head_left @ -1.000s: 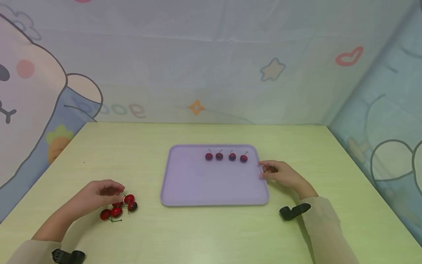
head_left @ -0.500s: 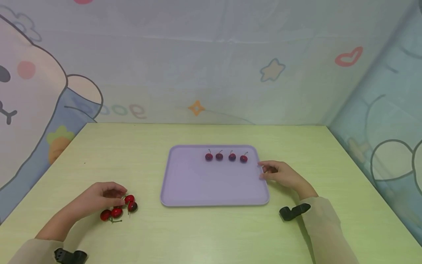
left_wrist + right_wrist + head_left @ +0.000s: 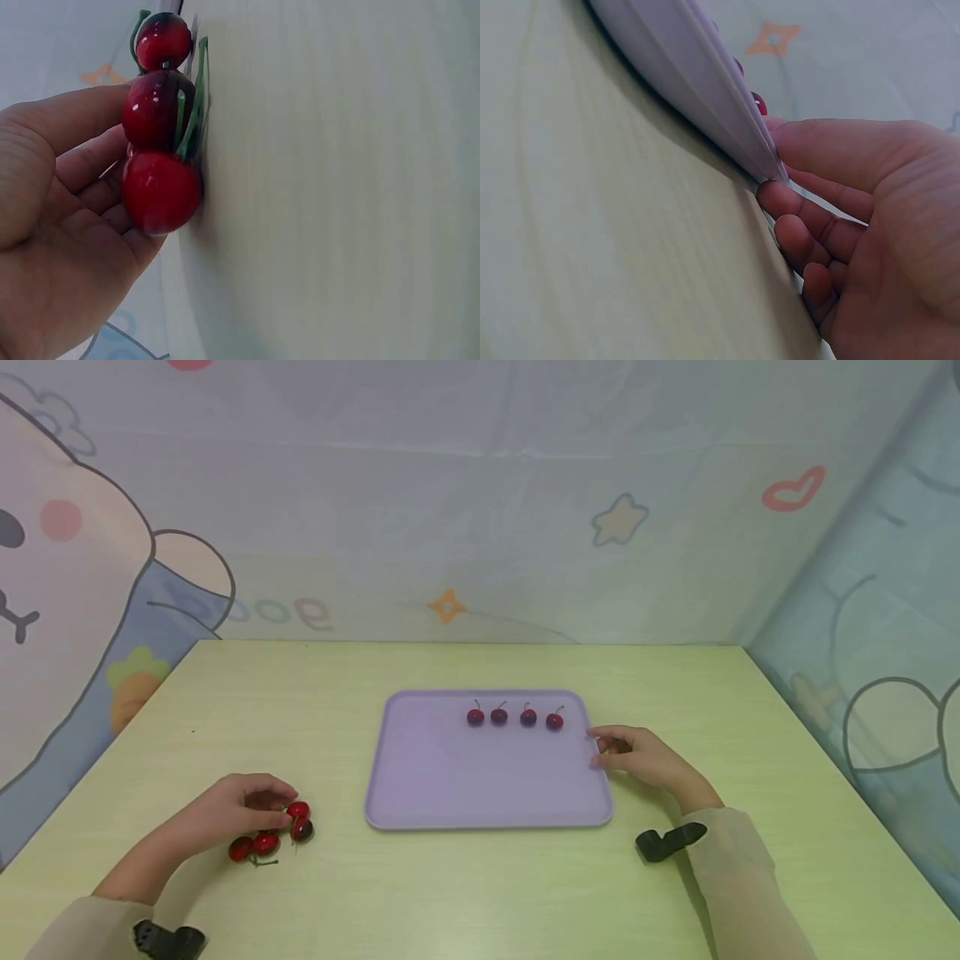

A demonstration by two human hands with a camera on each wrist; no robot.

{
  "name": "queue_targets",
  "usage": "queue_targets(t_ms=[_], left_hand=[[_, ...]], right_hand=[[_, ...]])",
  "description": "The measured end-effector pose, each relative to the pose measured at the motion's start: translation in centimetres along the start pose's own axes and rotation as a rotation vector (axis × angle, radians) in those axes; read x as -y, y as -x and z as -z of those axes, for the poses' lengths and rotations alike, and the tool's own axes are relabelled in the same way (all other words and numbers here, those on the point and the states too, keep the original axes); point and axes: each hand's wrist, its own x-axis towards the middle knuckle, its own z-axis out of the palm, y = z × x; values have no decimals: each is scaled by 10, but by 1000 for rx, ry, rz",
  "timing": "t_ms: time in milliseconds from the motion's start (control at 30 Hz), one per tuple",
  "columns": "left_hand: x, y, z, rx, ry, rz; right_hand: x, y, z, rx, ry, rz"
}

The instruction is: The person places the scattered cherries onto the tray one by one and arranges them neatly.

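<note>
My left hand (image 3: 236, 810) is at the small pile of red cherries (image 3: 266, 843) on the left of the table, thumb and fingertips right at a bright red cherry (image 3: 297, 810). In the left wrist view its fingers curve behind a red cherry (image 3: 162, 192) and a dark red one (image 3: 156, 112); I cannot tell whether they grip one. Part of the pile is hidden under the hand. My right hand (image 3: 648, 758) pinches the right rim of the lilac tray (image 3: 487, 793), thumb on top and fingers below in the right wrist view.
Several cherries with stems stand in a row along the tray's back right part, the rightmost cherry (image 3: 554, 722) close to its side. The pale yellow-green table (image 3: 450, 893) ends at a printed cloth backdrop (image 3: 375, 527).
My left hand has moved slightly right across the pile, now covering a cherry that showed earlier. The bright red cherry beside its fingertips has shifted a little. My right hand and the tray stay put.
</note>
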Motion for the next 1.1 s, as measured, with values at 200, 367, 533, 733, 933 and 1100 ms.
queue_targets(t_ms=[200,367,533,733,933,1100], left_hand=[[-2,-4,-3,4,-7,0],[-6,-4,-5,17,0,-3],[-9,-4,-5,20,6,4],[-8,-5,-6,23,12,4],[-7,-6,-6,11,19,10],[-8,-7,-4,-17,8,18]], right_hand=[[-1,0,-1,2,-9,-1],[-1,0,-1,1,-11,4],[-1,0,0,1,-6,0],[-3,-1,0,2,-1,-2],[-3,-1,0,-1,1,2],[-3,-1,0,-5,0,4]])
